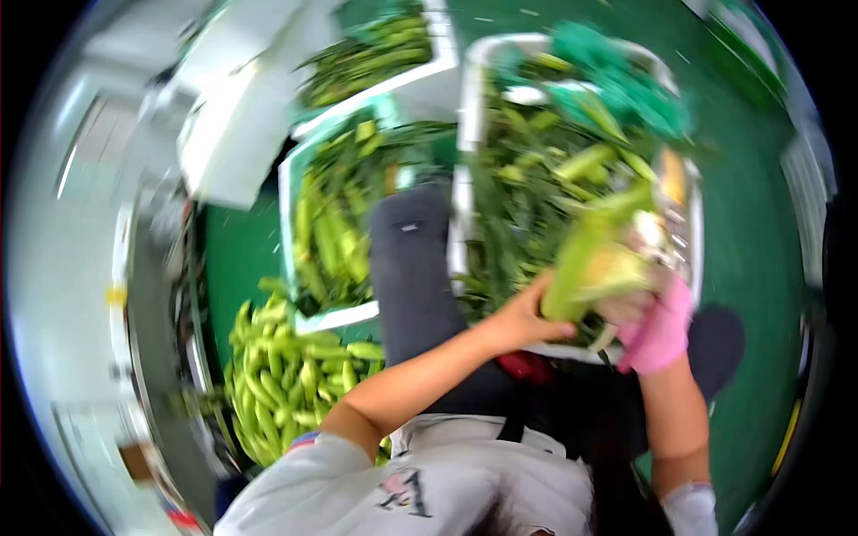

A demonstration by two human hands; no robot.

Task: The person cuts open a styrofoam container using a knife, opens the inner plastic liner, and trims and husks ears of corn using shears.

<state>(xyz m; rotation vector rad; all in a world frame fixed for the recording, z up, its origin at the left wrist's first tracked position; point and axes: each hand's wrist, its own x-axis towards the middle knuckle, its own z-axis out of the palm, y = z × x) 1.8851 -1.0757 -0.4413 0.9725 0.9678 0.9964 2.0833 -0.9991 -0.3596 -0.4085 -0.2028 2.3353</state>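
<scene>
Left hand [525,318]: fingers pinching corn [569,272] above white crate [466,134]. Pink-gloved right hand [660,323]: at corn, blurred, cannot tell fingers' grip.

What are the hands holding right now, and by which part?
Corn: the left hand grips its near end. Blur hides exactly where, or whether, the right hand holds it.

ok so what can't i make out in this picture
All in the head view:
Bare left hand: some fingers, hidden behind the long green-husked corn ear.
Pink-gloved right hand: its exact grip, lost to motion blur.
Upper white crate: far end, cut off by the top edge.
Pale label on dark grey trousers: too small to read.
</scene>
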